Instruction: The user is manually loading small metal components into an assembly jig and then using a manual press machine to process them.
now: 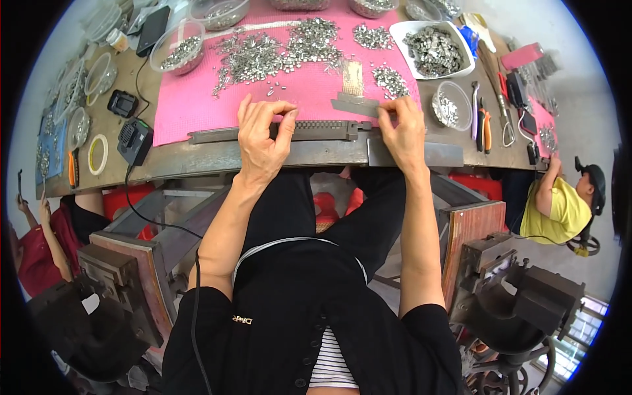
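My left hand (264, 137) is over the left part of a long slotted metal bar (322, 130) on the bench's near edge. Its thumb and forefinger pinch together; whatever is between them is too small to make out. My right hand (404, 131) pinches the right end of a flat grey metal strip (354, 104), just beyond the bar. A row of thin brass-coloured pins (353, 78) touches the strip's far side. Loose small silver metal parts (253, 58) lie heaped on the pink mat (187, 105), with a smaller pile (390, 81) right of the pins.
Clear plastic tubs (178, 47) and a white tray (403, 33) hold metal parts. Orange-handled pliers (486, 128) lie at right, a black device (135, 141) and tape roll (97, 155) at left. A cable runs past my left arm. Co-workers sit on both sides.
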Demonstrator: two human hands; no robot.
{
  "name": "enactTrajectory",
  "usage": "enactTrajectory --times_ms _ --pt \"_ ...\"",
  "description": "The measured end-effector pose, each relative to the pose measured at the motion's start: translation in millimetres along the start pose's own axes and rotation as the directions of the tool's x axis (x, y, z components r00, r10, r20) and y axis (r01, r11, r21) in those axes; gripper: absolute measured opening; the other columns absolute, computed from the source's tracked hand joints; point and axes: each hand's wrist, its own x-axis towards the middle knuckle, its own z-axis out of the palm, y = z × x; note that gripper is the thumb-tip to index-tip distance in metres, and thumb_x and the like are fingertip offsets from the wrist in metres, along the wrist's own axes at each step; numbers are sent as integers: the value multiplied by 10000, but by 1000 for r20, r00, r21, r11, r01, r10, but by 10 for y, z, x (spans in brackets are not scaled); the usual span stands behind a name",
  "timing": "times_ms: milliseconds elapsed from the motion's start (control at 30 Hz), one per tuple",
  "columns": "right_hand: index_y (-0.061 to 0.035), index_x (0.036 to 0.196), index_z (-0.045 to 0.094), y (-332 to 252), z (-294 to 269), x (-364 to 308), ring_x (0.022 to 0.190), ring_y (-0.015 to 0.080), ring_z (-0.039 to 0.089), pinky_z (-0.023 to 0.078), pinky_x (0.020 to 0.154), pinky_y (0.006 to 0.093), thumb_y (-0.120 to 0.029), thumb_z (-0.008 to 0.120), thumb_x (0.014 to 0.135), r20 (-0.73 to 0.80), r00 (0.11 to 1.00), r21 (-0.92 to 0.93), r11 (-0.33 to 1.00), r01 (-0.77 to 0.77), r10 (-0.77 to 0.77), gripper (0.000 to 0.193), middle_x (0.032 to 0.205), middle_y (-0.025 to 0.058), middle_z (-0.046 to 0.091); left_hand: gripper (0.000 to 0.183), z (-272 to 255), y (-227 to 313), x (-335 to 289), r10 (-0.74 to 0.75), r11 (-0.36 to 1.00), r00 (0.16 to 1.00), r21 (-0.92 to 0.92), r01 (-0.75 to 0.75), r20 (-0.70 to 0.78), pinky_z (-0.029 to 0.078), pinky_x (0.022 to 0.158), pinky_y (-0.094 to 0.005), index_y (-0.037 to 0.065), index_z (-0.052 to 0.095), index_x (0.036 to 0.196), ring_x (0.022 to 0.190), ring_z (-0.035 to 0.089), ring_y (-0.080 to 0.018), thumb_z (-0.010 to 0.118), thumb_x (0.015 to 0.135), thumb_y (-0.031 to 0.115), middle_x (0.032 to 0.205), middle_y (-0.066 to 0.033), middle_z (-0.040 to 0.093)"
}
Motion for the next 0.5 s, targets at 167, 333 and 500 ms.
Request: enactTrajectory --times_ms 167,333,500 --pt "-57 908 618 -504 169 -12 887 280 580 423 790 398 -21 735 802 33 960 184 946 266 -277 162 945 81 616 85 42 -38 -54 23 1000 999 -7 -23 -27 366 1113 -491 77 685 942 772 627 -199 740 877 71 859 -19 688" --pt "-47 938 612 -594 262 -56 902 280 564 421 803 399 -15 731 787 116 935 104 941 323 -334 195 966 77 590 73 -70 -61 -68 -87 991 996 -105 83 -35 378 1111 -510 64 686 954 823 650 -215 725 893 73 880 -31 699" --pt "-55 939 630 -616 217 -60 882 269 570 431 814 405 -18 723 803 119 907 78 915 396 -403 168 962 67 604 107 -328 -281 95 -143 990 986 -1 144 -80 350 1128 -532 57 698 1013 923 659 -253 694 929 123 951 -55 718"
